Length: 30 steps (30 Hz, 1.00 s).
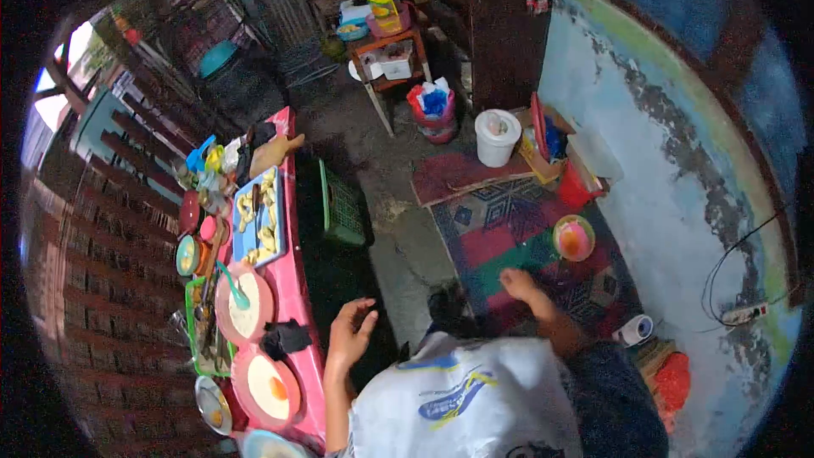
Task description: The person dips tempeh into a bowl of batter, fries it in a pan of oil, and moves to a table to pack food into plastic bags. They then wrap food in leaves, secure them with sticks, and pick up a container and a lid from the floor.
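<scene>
My left hand point(351, 331) is in the air just right of the pink-covered table point(307, 305). Its fingers are bent but apart, and nothing is in them. My right hand point(519, 284) hangs over the patterned mat point(487, 242); its fingers look bent and blurred, and no held thing shows. Nearest to my left hand on the table are a black cloth point(287, 339), a pink basin of pale batter point(246, 309) with a green ladle point(238, 295), and another pink basin point(270, 383) with an orange spot in its pale contents. A bowl with something orange point(573, 238) sits beyond my right hand.
A blue tray point(246, 229) of pale yellow pieces lies farther up the table. A green crate point(339, 208) stands on the floor beside it. Ahead are a white bucket point(498, 137), a cardboard box point(543, 161) and a small wooden table point(386, 59). A wall point(644, 153) runs along the right.
</scene>
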Tool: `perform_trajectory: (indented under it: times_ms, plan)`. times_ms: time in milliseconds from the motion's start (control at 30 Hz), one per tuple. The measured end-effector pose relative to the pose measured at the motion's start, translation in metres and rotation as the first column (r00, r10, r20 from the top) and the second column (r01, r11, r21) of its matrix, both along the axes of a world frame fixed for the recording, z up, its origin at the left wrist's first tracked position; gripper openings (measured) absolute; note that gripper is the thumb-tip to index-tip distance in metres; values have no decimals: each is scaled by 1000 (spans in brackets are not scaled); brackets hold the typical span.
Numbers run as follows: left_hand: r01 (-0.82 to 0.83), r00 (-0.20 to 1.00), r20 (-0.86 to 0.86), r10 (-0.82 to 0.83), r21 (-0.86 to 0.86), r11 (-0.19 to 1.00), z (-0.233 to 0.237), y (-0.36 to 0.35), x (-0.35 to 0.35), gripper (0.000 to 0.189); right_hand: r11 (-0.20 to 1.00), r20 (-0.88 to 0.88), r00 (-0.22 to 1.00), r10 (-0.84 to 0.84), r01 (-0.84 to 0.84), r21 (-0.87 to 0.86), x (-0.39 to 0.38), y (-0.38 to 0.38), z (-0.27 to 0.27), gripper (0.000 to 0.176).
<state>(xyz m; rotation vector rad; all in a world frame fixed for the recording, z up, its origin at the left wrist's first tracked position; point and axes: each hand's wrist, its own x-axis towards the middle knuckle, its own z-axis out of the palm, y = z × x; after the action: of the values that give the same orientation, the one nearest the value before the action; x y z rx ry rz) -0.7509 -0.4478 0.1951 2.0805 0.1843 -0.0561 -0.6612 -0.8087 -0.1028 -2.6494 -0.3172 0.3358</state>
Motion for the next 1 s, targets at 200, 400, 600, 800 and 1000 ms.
perform_trajectory:
  times_ms: [200, 400, 600, 800, 1000]
  plan:
    - [210, 956, 144, -254, 266, 941, -3, -10, 139, 23, 967, -383, 909, 164, -72, 244, 71, 8, 45, 38]
    - [425, 892, 53, -448, 237, 874, -8, -51, 242, 20, 563, -531, 727, -436, 680, 469, 55, -87, -22, 46]
    - [593, 805, -182, -565, 282, 754, -34, -128, 329, 18, -425, -758, 535, -374, 627, 653, 95, -223, -89, 47]
    - [668, 734, -397, -551, 272, 693, -78, -257, 408, 24, -588, -712, 627, -316, 460, 666, 234, -304, -157, 29]
    - [838, 546, -528, -650, 317, 445, -112, -382, 465, 27, -743, -827, 345, -443, 375, 555, 346, -338, -152, 33]
